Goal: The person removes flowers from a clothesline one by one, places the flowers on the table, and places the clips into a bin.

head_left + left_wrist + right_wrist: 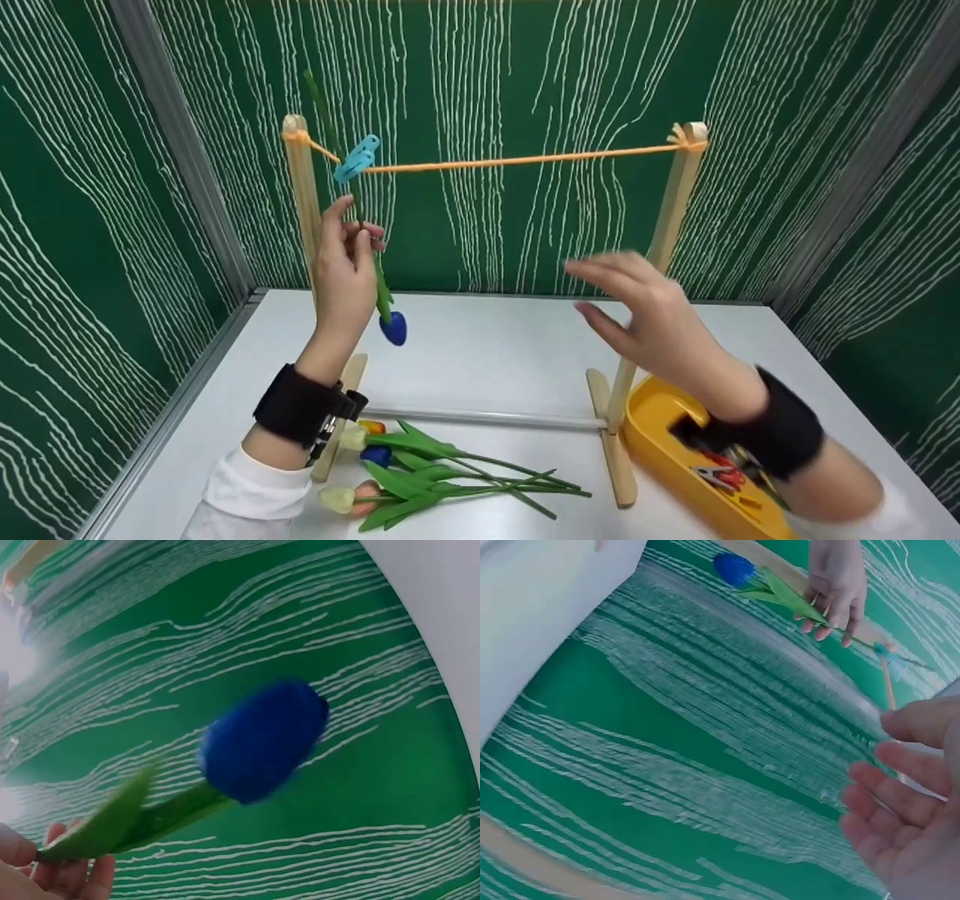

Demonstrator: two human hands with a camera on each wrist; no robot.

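A blue artificial tulip (393, 328) hangs head down near the left post, its stem clipped to the orange string (517, 160) by a light blue clothespin (355, 159). Just below the clothespin, my left hand (346, 262) pinches the stem between thumb and fingers. The blue flower head (266, 741) fills the middle of the left wrist view. My right hand (637, 307), blurred, is in the air left of the right post, fingers extended and thumb apart, holding nothing. In the right wrist view its fingers (885, 802) are loosely bent and bare.
Wooden posts (679, 195) hold the string across a white table (480, 352). Several artificial tulips (420, 480), with white, peach, blue and orange-yellow heads, lie in front. At right, a yellow tray (660, 442) holds clothespins (724, 476), partly hidden by my right arm. Green line-patterned walls surround the table.
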